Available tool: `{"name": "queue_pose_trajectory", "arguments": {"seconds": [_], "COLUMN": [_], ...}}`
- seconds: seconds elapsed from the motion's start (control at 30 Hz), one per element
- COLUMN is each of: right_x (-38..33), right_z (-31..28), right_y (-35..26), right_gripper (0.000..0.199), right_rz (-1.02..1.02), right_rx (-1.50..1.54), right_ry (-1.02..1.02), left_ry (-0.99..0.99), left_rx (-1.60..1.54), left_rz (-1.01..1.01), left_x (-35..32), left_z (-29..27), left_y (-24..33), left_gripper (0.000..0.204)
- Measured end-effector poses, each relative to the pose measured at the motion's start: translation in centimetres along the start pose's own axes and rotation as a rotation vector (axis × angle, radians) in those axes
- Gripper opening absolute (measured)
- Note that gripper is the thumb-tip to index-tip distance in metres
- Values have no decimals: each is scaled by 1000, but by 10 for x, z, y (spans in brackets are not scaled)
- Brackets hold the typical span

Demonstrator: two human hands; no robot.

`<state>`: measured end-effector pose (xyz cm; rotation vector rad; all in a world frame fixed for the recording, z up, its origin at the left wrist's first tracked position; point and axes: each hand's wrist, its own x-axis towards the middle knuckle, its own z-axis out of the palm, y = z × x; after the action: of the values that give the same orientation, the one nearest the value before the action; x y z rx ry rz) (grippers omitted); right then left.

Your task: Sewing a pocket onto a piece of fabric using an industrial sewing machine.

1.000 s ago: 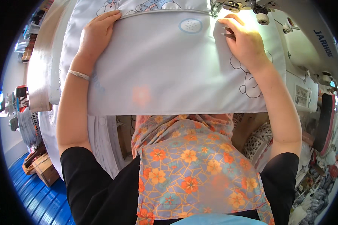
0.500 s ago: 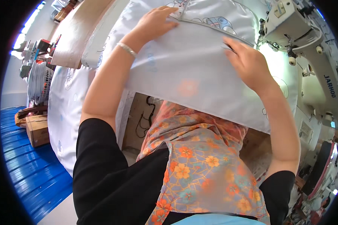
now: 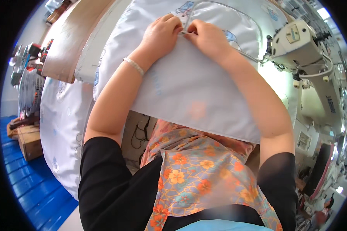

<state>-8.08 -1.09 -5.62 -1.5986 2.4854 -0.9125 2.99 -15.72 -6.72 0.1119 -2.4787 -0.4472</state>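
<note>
A large sheet of white printed fabric (image 3: 189, 88) lies over the sewing table and reaches down to my lap. Grey piping (image 3: 246, 56) runs along a seam at its far side and meets another piped edge near my fingertips. My left hand (image 3: 161, 37), with a pale bracelet at the wrist, is closed and pinches the fabric at that meeting point. Right beside it, my right hand (image 3: 209, 41) is closed too, its thumb and forefinger pinched on the same spot. Some small pale bit shows between the fingertips. Whether the right palm hides anything cannot be seen.
A white sewing machine (image 3: 293, 42) stands at the right with its lamp lit. At the left are a wooden board (image 3: 71, 42), a stack of white material (image 3: 30, 92) and a cardboard box (image 3: 30, 142) by the blue floor (image 3: 38, 196). Fabric hangs off the table's left side.
My right hand has moved left, from the seam near the machine to beside my left hand. Both hands have closed in a pinch. A thin dark object at my right fingers no longer shows.
</note>
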Motion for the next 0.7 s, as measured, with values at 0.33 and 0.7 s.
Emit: {"name": "queue_pose_trajectory", "arguments": {"seconds": [0.33, 0.7], "right_x": [-243, -287], "right_z": [-118, -135], "right_y": [67, 118], "right_gripper": [40, 30], "right_rz": [475, 680], "right_rx": [-59, 65], "right_ry": [340, 484], "left_ry": [-361, -328], "left_rx": [-335, 202], "left_rz": [355, 409], "left_x": [-92, -85], "left_z": [-43, -7], "left_y": [103, 144], "left_gripper": [27, 14]}}
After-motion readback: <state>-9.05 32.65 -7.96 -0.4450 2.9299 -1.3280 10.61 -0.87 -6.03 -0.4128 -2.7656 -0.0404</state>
